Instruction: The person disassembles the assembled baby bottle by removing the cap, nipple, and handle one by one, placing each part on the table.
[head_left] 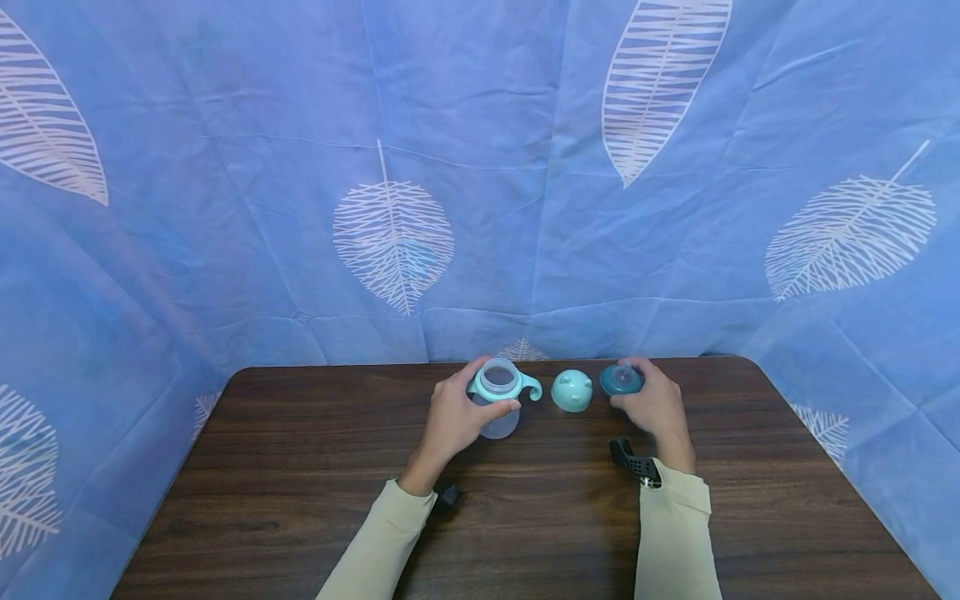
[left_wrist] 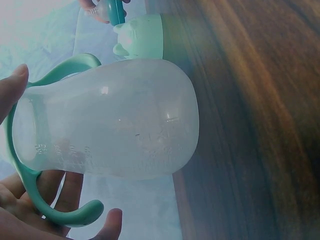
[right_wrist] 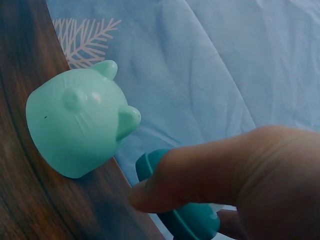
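My left hand (head_left: 452,417) grips a translucent baby bottle (head_left: 500,427) around its neck, thumb in front and other fingers behind. The bottle stands upright with its mouth uncovered. Around its neck sits a mint handle ring (left_wrist: 31,186) with two curved handles. To the right of the bottle is a mint dome-shaped cap (head_left: 572,393) with small animal ears. Farther right, my right hand (head_left: 658,402) pinches a teal bottle collar (right_wrist: 192,220) by its edge, with a clear nipple (head_left: 624,372) rising from it. The collar is near the table's far edge.
Everything is on a dark wood-grain table (head_left: 300,467), whose far edge lies just behind the bottle and cap. A blue cloth (head_left: 487,233) printed with white leaves hangs behind and at both sides. Each wrist wears a black strap device (head_left: 637,465).
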